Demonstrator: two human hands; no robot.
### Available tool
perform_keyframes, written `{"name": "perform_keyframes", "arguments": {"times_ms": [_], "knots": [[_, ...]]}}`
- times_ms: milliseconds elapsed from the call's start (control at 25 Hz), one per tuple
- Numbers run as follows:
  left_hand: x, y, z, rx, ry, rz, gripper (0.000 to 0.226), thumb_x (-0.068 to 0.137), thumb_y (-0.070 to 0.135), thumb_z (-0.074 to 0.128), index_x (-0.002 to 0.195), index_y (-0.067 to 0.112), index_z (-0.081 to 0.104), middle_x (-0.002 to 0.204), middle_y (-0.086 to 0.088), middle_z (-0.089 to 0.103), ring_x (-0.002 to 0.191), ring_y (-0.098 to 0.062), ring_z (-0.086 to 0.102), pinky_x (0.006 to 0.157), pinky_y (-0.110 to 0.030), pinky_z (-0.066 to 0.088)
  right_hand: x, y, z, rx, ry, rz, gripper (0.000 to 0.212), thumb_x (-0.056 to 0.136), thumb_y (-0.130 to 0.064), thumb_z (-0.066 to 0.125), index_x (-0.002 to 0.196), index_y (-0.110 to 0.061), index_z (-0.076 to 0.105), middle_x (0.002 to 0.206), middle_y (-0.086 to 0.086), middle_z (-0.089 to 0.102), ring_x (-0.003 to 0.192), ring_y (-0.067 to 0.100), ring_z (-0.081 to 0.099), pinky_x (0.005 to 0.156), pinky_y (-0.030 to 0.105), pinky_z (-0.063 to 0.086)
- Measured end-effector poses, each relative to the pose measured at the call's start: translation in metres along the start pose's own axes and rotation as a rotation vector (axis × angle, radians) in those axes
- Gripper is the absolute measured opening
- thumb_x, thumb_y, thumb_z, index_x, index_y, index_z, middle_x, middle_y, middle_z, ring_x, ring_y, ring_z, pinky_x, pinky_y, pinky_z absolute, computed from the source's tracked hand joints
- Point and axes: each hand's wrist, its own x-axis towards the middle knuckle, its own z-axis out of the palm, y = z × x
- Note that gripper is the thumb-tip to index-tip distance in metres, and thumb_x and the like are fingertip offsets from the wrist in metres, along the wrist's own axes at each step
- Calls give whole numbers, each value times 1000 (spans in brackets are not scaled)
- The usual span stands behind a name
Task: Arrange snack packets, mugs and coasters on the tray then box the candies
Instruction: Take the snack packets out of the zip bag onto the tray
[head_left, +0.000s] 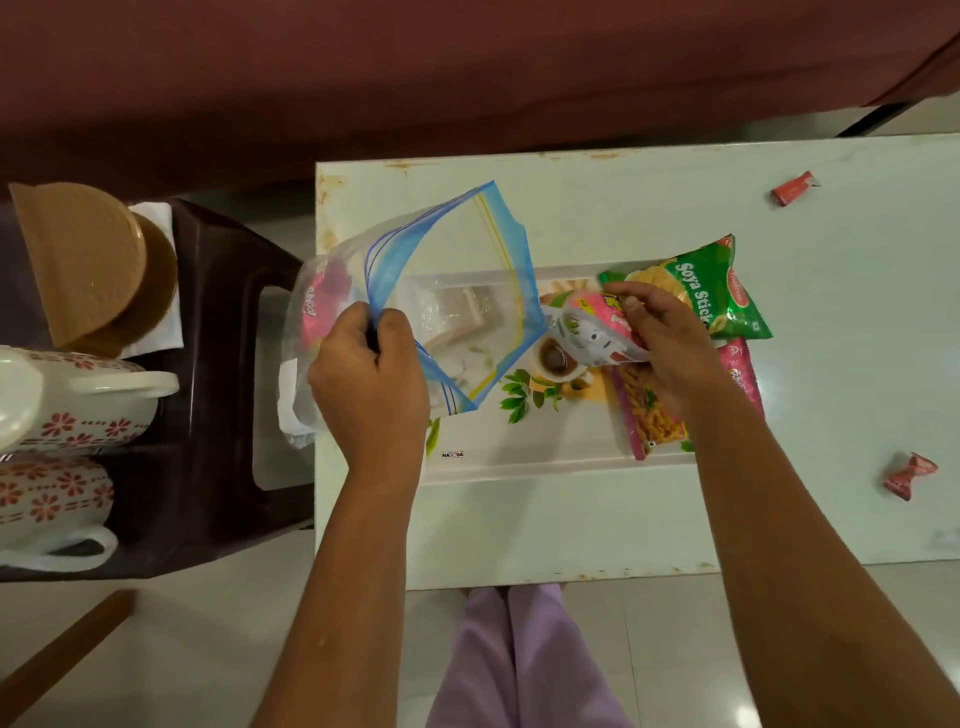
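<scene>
My left hand (369, 371) pinches the rim of a clear zip bag (447, 270) with blue edging, held open above the left end of the printed white tray (519, 462). A pink packet (318, 306) still lies inside the bag. My right hand (662, 343) grips a pink and white snack packet (592, 325) just outside the bag's mouth, over the tray. A green Soya Sticks packet (701, 288) and a pink packet (649, 415) of yellow sticks lie on the tray's right end.
The tray sits on a pale table (831, 322). Two red wrapped candies (792, 187) (909, 475) lie on its right side. On a dark stool (223, 415) at left stand two flowered mugs (78, 400) (52, 499) and brown coasters (88, 260).
</scene>
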Motion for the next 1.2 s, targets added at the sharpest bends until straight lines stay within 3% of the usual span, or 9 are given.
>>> {"name": "perform_keyframes", "arguments": {"times_ms": [160,240,320,480,600,760,960,1120,1200], "knots": [[-2,-7,1,1,5,3,29,91,21,48,62,28,45,61,10,49,58,-4,49,55,-23,47,21,-13,-13,-843,-315,-208,32,91,2,49,104,-18,72,93,-9,59,95,16,55,80,29,46],[-3,-10,1,6,7,-3,26,91,19,48,65,20,48,59,9,49,53,-1,48,51,-13,41,30,-21,-14,-1175,-255,-255,43,85,10,46,91,-19,76,79,-14,48,94,23,55,76,34,44],[-5,-12,1,5,4,-9,27,91,20,48,64,24,47,61,11,49,54,-1,50,52,-13,42,30,-25,-12,-1317,-27,-296,45,81,9,45,82,-24,75,83,-4,54,96,29,55,74,36,44],[-8,-11,4,2,0,-24,32,92,21,48,61,30,42,61,12,48,54,-4,47,55,-23,44,11,-5,0,-1095,258,-263,32,90,-9,50,117,-21,62,125,12,51,117,35,48,92,47,47],[-8,-12,7,5,-10,-12,29,90,24,46,61,30,43,61,11,49,54,-1,49,54,-21,44,-8,24,22,-1245,211,-244,57,95,-43,41,147,-26,23,156,0,19,145,28,16,111,57,20],[-10,-12,11,20,-5,4,30,92,24,47,63,33,43,63,14,51,56,1,52,53,-16,44,-15,74,33,-1513,13,-265,65,94,-49,36,150,-28,9,160,-5,4,148,25,-3,109,66,6],[-13,-14,16,23,-11,-4,25,91,23,47,66,23,48,60,10,50,53,-1,50,53,-21,43,-5,54,16,-1506,-149,-298,70,89,-5,44,146,-38,19,160,-10,-3,146,25,-14,109,70,6],[-21,-13,22,28,-36,10,29,89,23,46,60,29,44,56,8,47,50,-3,45,50,-19,39,-15,46,9,-1311,140,-209,77,86,-29,61,146,-40,14,160,-3,1,147,29,-6,113,62,12],[-23,-14,23,35,-44,19,28,89,24,46,61,26,46,56,8,47,50,-1,46,50,-17,39,-11,47,6,-1354,156,-135,88,81,-40,66,147,-39,8,159,2,3,147,32,-2,112,60,15]]}}
